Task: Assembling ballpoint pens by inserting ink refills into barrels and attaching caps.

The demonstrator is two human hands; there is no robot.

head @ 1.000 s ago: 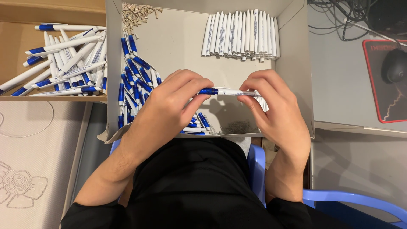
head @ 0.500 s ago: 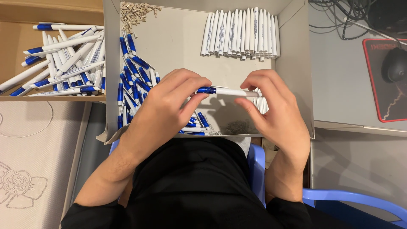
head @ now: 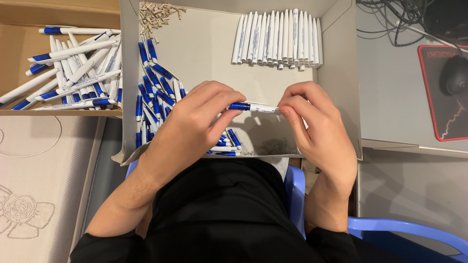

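— Pen (head: 254, 107), where is it?
— Level between both: left hand (head: 195, 122) pinches its blue end, right hand (head: 317, 122) grips the white barrel, above the cardboard box (head: 204, 53).
— Around them?
— Blue parts (head: 153, 92) left, white barrels (head: 279, 39) behind.

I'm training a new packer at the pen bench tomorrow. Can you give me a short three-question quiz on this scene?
1. True or false: both hands grip one pen.
2. Which end of that pen does the left hand hold? A) the blue end B) the white end
3. What lies in a neat row at the far right of the middle box?

Key
1. True: the left hand and right hand hold it level between them, over the box.
2. A: the blue end is at the left fingers, the white end at the right.
3. White barrels, side by side. Loose blue parts lie at the box's left.
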